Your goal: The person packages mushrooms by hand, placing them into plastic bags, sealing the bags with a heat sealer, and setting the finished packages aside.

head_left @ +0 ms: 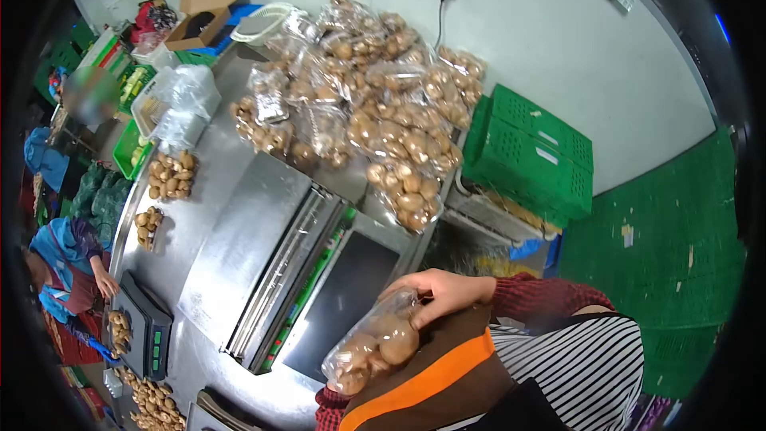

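My right hand (444,294) is closed on the upper end of a clear plastic bag of brown mushrooms (397,338), held in front of my apron. The bag's lower end is near my left sleeve (329,409); my left hand is mostly hidden behind the bag, and its fingers cannot be made out. Just beyond the bag lies the wrapping machine, with a dark flat plate (345,287) and a steel cover (243,231). Many filled mushroom bags (383,104) are piled behind the machine.
Green crates (531,152) stand right of the pile. Loose mushrooms (171,175) lie on the steel table's left side. At the far left a co-worker (64,255) reaches toward a scale (148,327). A white basket of plastic bags (179,100) stands at the upper left.
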`<state>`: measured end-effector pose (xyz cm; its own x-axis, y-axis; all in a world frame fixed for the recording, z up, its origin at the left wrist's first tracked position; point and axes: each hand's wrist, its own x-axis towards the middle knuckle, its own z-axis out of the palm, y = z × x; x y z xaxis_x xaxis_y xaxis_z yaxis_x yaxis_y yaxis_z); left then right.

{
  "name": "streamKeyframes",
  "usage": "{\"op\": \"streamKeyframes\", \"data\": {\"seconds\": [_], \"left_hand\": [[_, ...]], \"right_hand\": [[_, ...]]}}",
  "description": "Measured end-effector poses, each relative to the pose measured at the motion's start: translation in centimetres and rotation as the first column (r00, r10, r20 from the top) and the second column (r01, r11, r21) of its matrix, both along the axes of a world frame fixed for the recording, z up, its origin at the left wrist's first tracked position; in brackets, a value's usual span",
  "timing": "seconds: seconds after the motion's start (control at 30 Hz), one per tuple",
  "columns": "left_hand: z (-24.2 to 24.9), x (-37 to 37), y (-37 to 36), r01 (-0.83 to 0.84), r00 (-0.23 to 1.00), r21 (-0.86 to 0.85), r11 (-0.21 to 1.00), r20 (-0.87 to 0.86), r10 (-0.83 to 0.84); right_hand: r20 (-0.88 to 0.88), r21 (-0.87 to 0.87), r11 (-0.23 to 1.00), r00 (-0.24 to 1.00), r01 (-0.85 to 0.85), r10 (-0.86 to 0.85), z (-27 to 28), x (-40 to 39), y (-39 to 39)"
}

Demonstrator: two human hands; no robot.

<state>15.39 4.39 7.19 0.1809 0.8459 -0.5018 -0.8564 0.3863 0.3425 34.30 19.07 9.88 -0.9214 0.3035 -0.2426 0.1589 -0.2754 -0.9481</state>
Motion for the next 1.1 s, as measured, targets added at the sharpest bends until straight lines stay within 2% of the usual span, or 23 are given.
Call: {"op": "streamKeyframes", "data": {"seconds": [0.03, 0.13, 0.17, 0.2, 0.23, 0.27, 0.3, 0.37, 0.4, 0.43, 0.47, 0.5, 0.53, 0.57, 0.63, 0.7, 0.77, 0.83, 0.9, 0.97, 1.0, 1.07, 1.1], "left_hand": [[0.0, 0.1, 0.7, -0.020, 0.999, -0.030, 0.999, 0.032, 0.021], [0.0, 0.1, 2.9, -0.112, 0.994, -0.067, 0.991, 0.006, 0.113], [-0.2, -0.2, 3.5, -0.152, 0.988, -0.063, 0.986, -0.031, 0.150], [-0.7, -1.1, 4.1, -0.166, 0.984, -0.029, 0.986, -0.069, 0.163], [-1.6, -2.2, 4.1, -0.179, 0.979, 0.000, 0.984, -0.103, 0.178], [-2.1, -3.1, 4.2, -0.240, 0.952, 0.000, 0.971, -0.195, 0.236], [-2.3, -4.2, 4.2, -0.282, 0.924, -0.002, 0.959, -0.269, 0.272], [-2.0, -7.0, 4.0, -0.331, 0.871, -0.026, 0.943, -0.393, 0.295], [-1.6, -8.5, 3.9, -0.363, 0.841, 0.008, 0.932, -0.427, 0.331], [-1.3, -10.3, 3.7, -0.431, 0.803, 0.018, 0.902, -0.448, 0.393], [-1.0, -12.2, 3.7, -0.487, 0.750, 0.054, 0.872, -0.486, 0.449], [-0.6, -14.4, 3.8, -0.526, 0.699, 0.091, 0.845, -0.520, 0.491], [-0.7, -16.5, 4.2, -0.578, 0.628, 0.126, 0.806, -0.562, 0.538], [-0.5, -18.7, 4.4, -0.616, 0.562, 0.153, 0.773, -0.603, 0.567], [0.0, -23.2, 5.0, -0.684, 0.472, 0.210, 0.699, -0.604, 0.643], [-0.5, -28.0, 6.7, -0.720, 0.431, 0.193, 0.667, -0.629, 0.647], [-3.2, -33.5, 9.7, -0.781, 0.401, 0.185, 0.597, -0.584, 0.706], [-6.7, -39.0, 13.2, -0.822, 0.397, 0.128, 0.555, -0.570, 0.719], [-10.4, -43.7, 16.8, -0.832, 0.399, 0.090, 0.548, -0.589, 0.703], [-14.2, -47.9, 19.9, -0.858, 0.363, -0.040, 0.513, -0.753, 0.549], [-15.6, -49.6, 21.0, -0.864, 0.356, -0.040, 0.502, -0.755, 0.551], [-18.5, -52.5, 22.5, -0.829, 0.371, -0.118, 0.546, -0.847, 0.380], [-19.9, -53.8, 23.0, -0.834, 0.372, -0.130, 0.536, -0.850, 0.372]], "right_hand": [[0.022, -0.124, 0.991, 0.999, 0.048, -0.046, -1.9, -0.6, 0.6], [0.099, -0.194, 0.905, 0.926, 0.378, -0.365, -7.5, -2.1, 5.3], [0.088, -0.125, 0.856, 0.865, 0.501, -0.494, -8.2, -2.0, 8.1], [-0.019, 0.011, 0.807, 0.807, 0.590, -0.590, -10.0, -1.2, 11.6], [-0.096, 0.371, 0.782, 0.858, 0.501, -0.504, -7.2, -0.4, 14.9], [-0.130, 0.742, 0.547, 0.883, 0.388, -0.451, -4.2, 0.2, 18.1], [-0.188, 0.928, 0.212, 0.876, 0.306, -0.443, -1.2, 0.9, 21.3], [-0.019, 0.978, 0.103, 0.575, 0.179, -0.818, -1.9, 2.2, 27.8], [-0.165, 0.944, 0.106, 0.725, 0.313, -0.669, 1.8, -0.7, 28.8], [-0.061, 0.673, 0.554, 0.783, 0.491, -0.619, 0.8, -2.1, 30.8], [-0.051, -0.173, 0.712, 0.716, 0.680, -0.696, -0.2, -3.5, 32.8], [0.156, -0.598, 0.422, 0.616, 0.681, -0.772, -1.3, -4.9, 34.9], [0.032, -0.627, 0.636, 0.831, 0.449, -0.555, -3.8, -7.5, 35.6], [-0.089, -0.626, 0.761, 0.953, 0.173, -0.290, -6.0, -10.0, 36.2], [0.063, -0.390, 0.903, 0.983, 0.182, -0.171, -6.4, -19.0, 33.2], [0.138, -0.297, 0.950, 0.989, 0.100, -0.061, -6.2, -28.5, 30.8], [0.167, -0.346, 0.935, 0.986, 0.073, -0.015, -9.4, -38.1, 31.1], [0.165, -0.190, 0.981, 0.984, -0.029, 0.061, -13.8, -47.0, 32.7], [0.260, 0.105, 0.990, 0.958, 0.097, -0.122, -16.8, -54.3, 32.2], [0.226, 0.277, 0.957, 0.963, 0.081, -0.147, -21.8, -60.0, 33.5], [0.225, 0.275, 0.959, 0.965, 0.070, -0.135, -22.7, -62.1, 33.7], [0.380, 0.464, 0.881, 0.878, 0.089, -0.290, -24.9, -65.7, 33.6], [0.389, 0.453, 0.888, 0.879, 0.078, -0.275, -26.0, -67.1, 33.6]]}}
